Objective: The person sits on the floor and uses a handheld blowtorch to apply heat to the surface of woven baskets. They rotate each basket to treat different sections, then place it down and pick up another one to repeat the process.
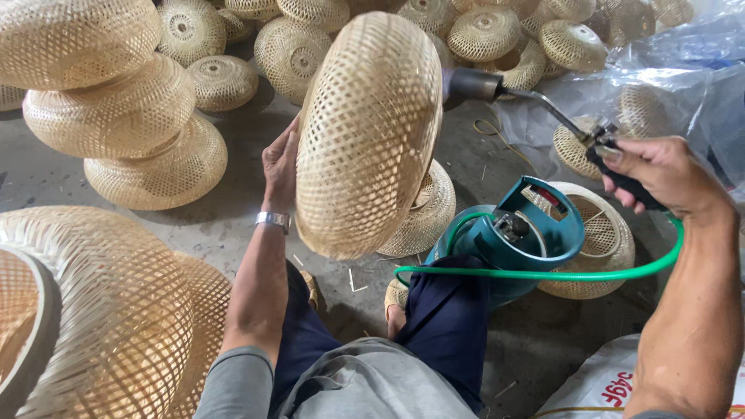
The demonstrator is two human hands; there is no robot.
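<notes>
We hold the woven bamboo shade (369, 132) up w/ left hand (281, 167) gripping its rim; right hand (650, 174) clenched on torch handle (621, 174). Looks light, springy, fragile, so rim grip suits it.

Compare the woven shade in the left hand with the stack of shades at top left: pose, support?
The held shade stands on edge, lifted off the floor by the left hand, with the torch nozzle at its side. The stacked shades lie flat, one on another, untouched on the concrete floor. Both are pale open-weave bamboo of rounded form.
</notes>
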